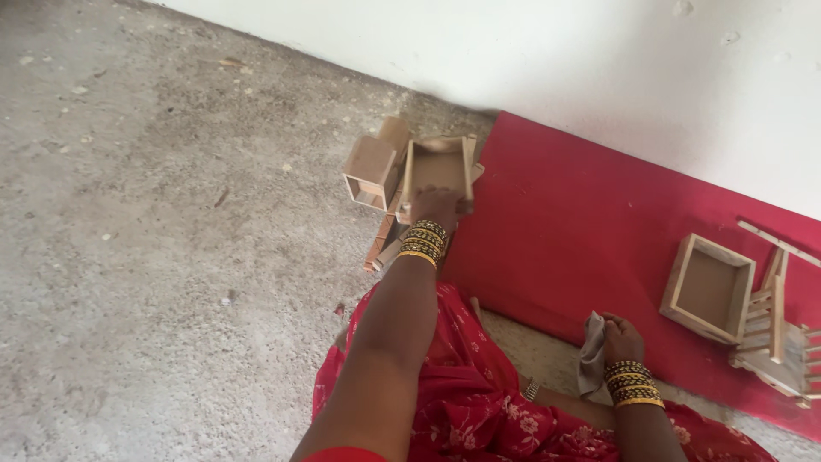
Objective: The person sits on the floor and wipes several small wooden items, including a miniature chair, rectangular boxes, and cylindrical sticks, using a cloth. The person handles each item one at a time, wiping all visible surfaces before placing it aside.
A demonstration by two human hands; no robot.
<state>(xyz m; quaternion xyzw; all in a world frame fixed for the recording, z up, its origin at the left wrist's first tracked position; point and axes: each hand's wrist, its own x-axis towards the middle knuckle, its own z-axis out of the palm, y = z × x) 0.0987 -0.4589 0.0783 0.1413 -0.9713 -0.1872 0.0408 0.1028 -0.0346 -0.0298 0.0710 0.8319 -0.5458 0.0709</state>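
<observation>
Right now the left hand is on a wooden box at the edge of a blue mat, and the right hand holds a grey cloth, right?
Not quite. The head view shows the mat is red, not blue. The left hand does rest on the wooden box at its edge, and the right hand holds the grey cloth.

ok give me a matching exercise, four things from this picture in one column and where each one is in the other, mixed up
Things:
1. left hand
2. right hand
3. grey cloth
4. open wooden box

Places:
a. lying on the red mat, beside a slatted wooden piece
b. on the wooden tray at the mat's edge near the wall
c. bunched in the right hand's fingers
d. low over the mat's near edge, by the red floral dress

Pairs: 1-b, 2-d, 3-c, 4-a
</observation>
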